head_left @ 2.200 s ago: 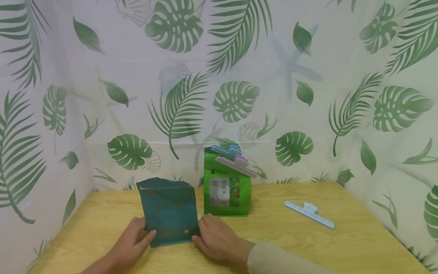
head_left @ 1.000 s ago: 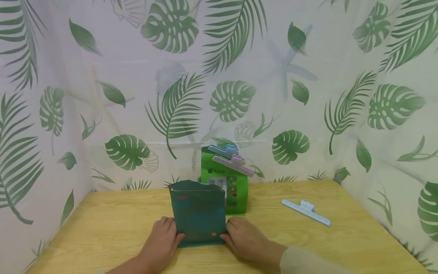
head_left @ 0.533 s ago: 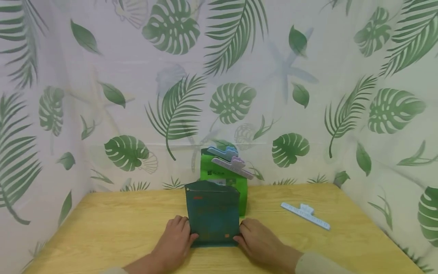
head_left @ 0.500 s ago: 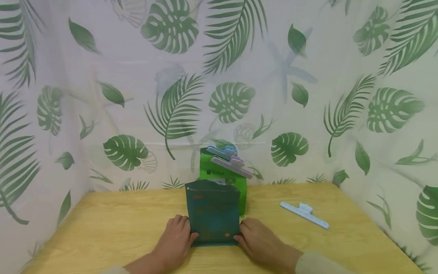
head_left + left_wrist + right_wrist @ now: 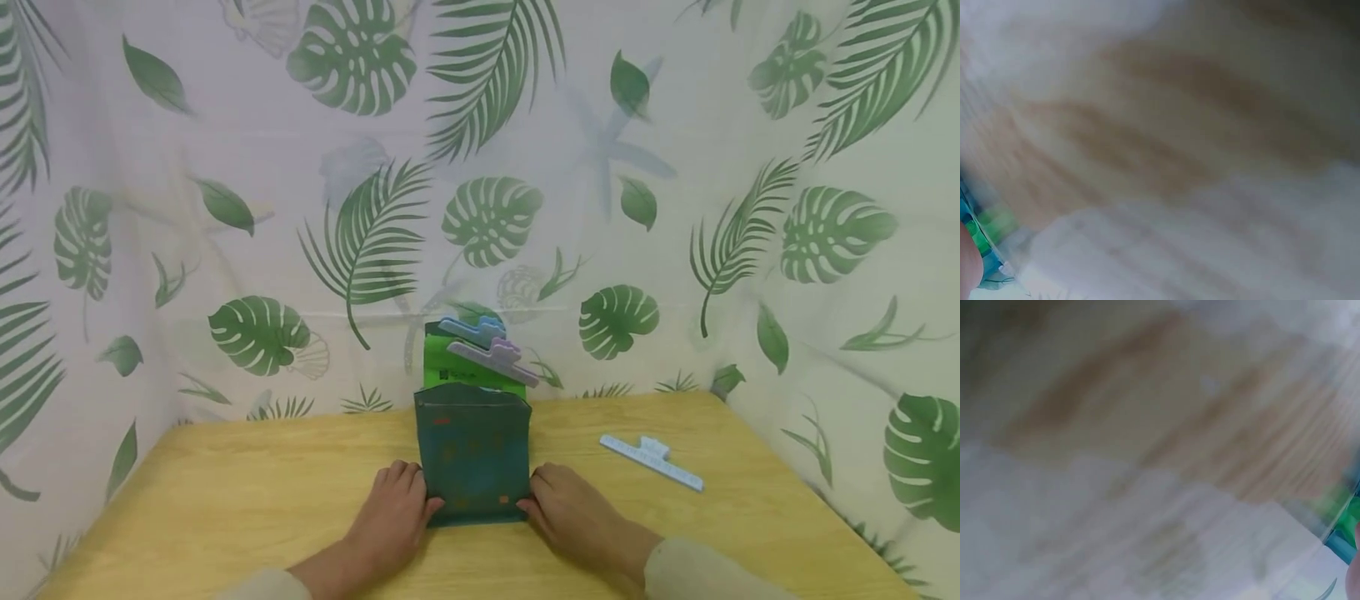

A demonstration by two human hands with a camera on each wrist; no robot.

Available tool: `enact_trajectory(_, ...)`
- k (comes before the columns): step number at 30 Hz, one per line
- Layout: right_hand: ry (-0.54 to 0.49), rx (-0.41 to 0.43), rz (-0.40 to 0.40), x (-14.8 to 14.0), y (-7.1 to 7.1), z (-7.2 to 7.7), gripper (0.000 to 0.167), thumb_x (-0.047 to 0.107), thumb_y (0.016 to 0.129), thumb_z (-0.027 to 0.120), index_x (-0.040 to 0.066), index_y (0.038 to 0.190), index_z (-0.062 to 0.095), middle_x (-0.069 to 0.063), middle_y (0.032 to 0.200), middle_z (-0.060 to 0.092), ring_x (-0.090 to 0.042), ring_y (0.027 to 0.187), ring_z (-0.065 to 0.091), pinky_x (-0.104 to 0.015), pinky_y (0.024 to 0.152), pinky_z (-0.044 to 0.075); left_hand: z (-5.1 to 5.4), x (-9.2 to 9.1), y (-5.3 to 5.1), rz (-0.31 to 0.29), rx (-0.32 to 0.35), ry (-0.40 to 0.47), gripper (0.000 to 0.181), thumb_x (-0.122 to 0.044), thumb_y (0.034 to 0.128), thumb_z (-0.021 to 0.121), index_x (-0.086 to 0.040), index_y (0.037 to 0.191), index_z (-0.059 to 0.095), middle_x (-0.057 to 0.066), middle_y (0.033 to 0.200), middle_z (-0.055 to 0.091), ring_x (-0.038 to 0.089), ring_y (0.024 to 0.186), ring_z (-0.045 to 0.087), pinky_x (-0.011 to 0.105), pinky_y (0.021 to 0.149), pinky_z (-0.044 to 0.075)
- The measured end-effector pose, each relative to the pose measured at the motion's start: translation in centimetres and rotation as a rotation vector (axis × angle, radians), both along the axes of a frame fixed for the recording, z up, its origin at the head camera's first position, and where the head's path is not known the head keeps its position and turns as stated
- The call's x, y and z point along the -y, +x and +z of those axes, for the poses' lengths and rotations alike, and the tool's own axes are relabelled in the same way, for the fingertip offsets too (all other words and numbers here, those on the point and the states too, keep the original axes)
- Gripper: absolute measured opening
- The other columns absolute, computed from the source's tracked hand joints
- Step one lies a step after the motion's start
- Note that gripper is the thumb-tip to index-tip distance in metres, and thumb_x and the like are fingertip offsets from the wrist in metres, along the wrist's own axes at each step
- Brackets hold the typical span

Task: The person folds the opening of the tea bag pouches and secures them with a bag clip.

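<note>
A dark teal pouch bag point(image 5: 474, 458) stands upright on the table in the head view, its top edge unsealed and slightly parted. My left hand point(image 5: 393, 517) holds its lower left edge, thumb on the front face. On the lower right edge, my right hand point(image 5: 573, 512) grips in the same way. Right behind it is a bright green tea bag point(image 5: 472, 367), mostly hidden now. Two sealing clips, one blue point(image 5: 480, 331) and one pinkish purple point(image 5: 495, 360), slant across the green bag's top. Both wrist views are largely blurred; only slivers of hand and bag show at their edges.
A pale blue sealing clip point(image 5: 651, 461) lies on the wooden table point(image 5: 262, 483), right of the bags. Leaf-patterned white cloth point(image 5: 480, 125) encloses the table at the back and on both sides.
Both hands have carried the teal pouch bag rightward, then slightly back, from left of the green bag to directly before it. The grip stays the same. The head view has shifted a little.
</note>
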State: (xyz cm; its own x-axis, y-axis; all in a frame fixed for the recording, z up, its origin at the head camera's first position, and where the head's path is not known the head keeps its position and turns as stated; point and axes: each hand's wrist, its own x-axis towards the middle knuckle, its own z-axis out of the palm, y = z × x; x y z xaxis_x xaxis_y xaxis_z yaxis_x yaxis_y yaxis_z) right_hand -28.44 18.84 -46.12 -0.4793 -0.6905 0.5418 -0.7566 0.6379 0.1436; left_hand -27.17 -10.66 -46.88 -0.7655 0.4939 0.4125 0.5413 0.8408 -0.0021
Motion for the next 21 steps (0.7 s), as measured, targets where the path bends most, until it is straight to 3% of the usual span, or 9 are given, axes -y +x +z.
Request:
enact_trajectory(9, -0.005, -0.019, -0.004, -0.2, -1.2, -0.1, 0.022, 0.022, 0.094, 0.069, 0.014, 0.080, 0.055, 0.005, 0.079, 0.051, -0.007, 0.070, 0.045, -0.026, 0.066, 0.045, -0.2, -0.2, -1.1, -0.001, -0.068, -0.019, 0.042, -0.035, 0.1056, 0.047, 0.005, 0.111, 0.059, 0.020, 0.115, 0.062, 0.032, 0.108, 0.051, 0.045, 0.093, 0.041)
enact_trajectory(14, -0.003, 0.016, -0.023, -0.4, -1.4, 0.1, 0.022, 0.024, 0.096, 0.066, 0.016, 0.079, 0.055, 0.008, 0.078, 0.048, -0.007, 0.070, 0.042, -0.027, 0.067, 0.045, 0.1, -0.3, -1.3, 0.025, -0.026, -0.026, 0.045, -0.038, 0.1055, 0.047, 0.005, 0.113, 0.059, 0.020, 0.117, 0.062, 0.032, 0.111, 0.051, 0.045, 0.095, 0.041)
enact_trajectory(18, -0.021, 0.067, -0.026, -0.8, -1.5, 1.1, 0.019, 0.024, 0.098, 0.063, 0.017, 0.082, 0.057, 0.008, 0.079, 0.050, -0.006, 0.072, 0.042, -0.027, 0.068, 0.044, 1.7, -0.3, -1.0, 0.058, 0.064, 0.026, 0.048, -0.042, 0.1057, 0.044, 0.002, 0.115, 0.057, 0.016, 0.115, 0.060, 0.030, 0.111, 0.050, 0.046, 0.094, 0.040)
enact_trajectory(21, -0.057, 0.049, -0.020, -1.1, -2.1, 2.4, 0.016, 0.024, 0.097, 0.064, 0.014, 0.084, 0.061, 0.006, 0.080, 0.054, -0.007, 0.073, 0.047, -0.027, 0.067, 0.046, 3.7, -0.1, -1.2, 0.067, 0.073, 0.114, 0.042, -0.043, 0.1047, 0.047, -0.002, 0.112, 0.056, 0.010, 0.107, 0.056, 0.026, 0.102, 0.047, 0.044, 0.089, 0.038)
